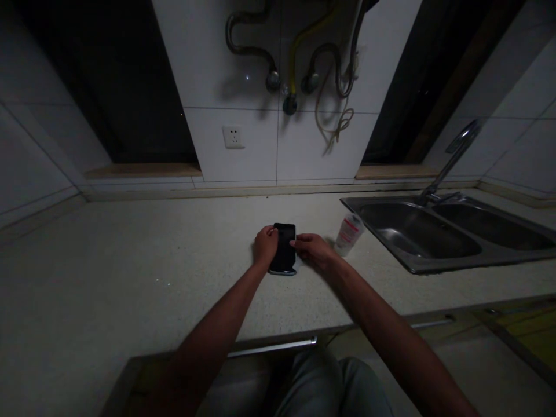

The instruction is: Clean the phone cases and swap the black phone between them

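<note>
A black-screened smartphone (285, 252) lies face up on the pale countertop (208, 231), its long side pointing away from me. My left hand (265, 246) is closed at the phone's left edge, with the thumb and fingertips near its upper left corner. From the other side, my right hand (316, 250) grips the right edge, its thumb reaching over the screen. A small pale scrap (297, 264) shows at the lower right corner of the phone; I cannot make out what it is. The undersides of both hands are hidden.
Right of my right hand stands a clear plastic cup (350, 233) with red print, close to the steel double sink (417, 267) and its faucet (454, 153). A wall socket (233, 137), pipes and a loose cord (336, 130) are on the tiled wall behind.
</note>
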A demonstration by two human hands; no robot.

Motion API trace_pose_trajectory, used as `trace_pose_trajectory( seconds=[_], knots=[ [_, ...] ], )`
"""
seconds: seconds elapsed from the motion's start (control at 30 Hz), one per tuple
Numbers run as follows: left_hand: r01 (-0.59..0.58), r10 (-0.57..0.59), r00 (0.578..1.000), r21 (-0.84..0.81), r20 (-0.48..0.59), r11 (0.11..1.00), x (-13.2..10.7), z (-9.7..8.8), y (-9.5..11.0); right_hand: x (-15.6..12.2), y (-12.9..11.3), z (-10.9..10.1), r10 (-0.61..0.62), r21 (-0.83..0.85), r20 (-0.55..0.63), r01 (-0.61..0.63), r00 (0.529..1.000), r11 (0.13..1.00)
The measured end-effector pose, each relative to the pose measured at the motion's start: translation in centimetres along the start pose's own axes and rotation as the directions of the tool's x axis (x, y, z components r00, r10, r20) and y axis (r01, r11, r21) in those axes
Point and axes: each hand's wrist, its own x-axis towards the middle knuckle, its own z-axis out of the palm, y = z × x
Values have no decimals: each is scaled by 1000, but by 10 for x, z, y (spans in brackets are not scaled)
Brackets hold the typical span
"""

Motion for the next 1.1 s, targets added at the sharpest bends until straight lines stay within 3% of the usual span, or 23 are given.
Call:
trace_pose_trajectory(
  seconds=[0.17,0.33,0.47,0.73,0.93,1.1],
  knots=[
    [118,-118,993,-166,11,979,8,4,-7,-5,-4,9,-76,36,10,75,997,997],
    [222,-247,968,-330,-38,918,10,2,-5,-17,-11,20,61,185,169,-92,984,978],
    [218,-259,963,-348,-73,912,8,2,-3,-23,-11,25,89,168,204,-125,975,978],
    [211,-221,975,-372,17,904,8,-1,4,-22,-9,16,16,106,197,-37,980,994],
    [214,-201,977,-329,73,920,10,-5,6,-21,-5,13,-31,64,173,20,984,998],
    [165,-155,986,-260,58,951,10,-5,5,-23,-6,14,-18,87,168,3,986,996]
  ],
)
